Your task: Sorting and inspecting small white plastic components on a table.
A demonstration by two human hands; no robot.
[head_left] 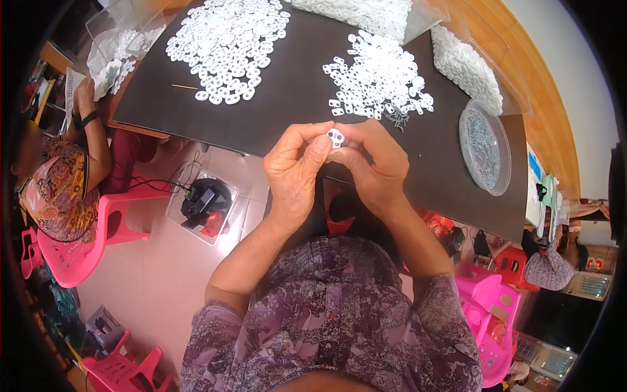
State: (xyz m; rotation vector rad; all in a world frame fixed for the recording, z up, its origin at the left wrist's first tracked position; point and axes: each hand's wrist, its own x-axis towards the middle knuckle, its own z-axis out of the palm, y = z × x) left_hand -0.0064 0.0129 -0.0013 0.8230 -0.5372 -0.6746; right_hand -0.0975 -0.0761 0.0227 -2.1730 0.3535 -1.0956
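Left hand [295, 159] and right hand [377, 159] pinch one holed white piece [336, 138], left of the round dish [494, 188]; a loose heap [382, 77] there seems unworked.

Open on both sides, cluttered ahead.
Free to pass left of the fingers [318, 149] over bare dark counter [215, 124], skirting a thin yellow stick [184, 86]; free toward the far side between the wide heap of oval white pieces [228, 42] and the smaller white heap [382, 72]. Blocked just ahead to the right by that heap and some small dark pieces [400, 119]; open rightward until the round clear tray [504, 150], then hemmed in beyond it by a clear bin [514, 81].
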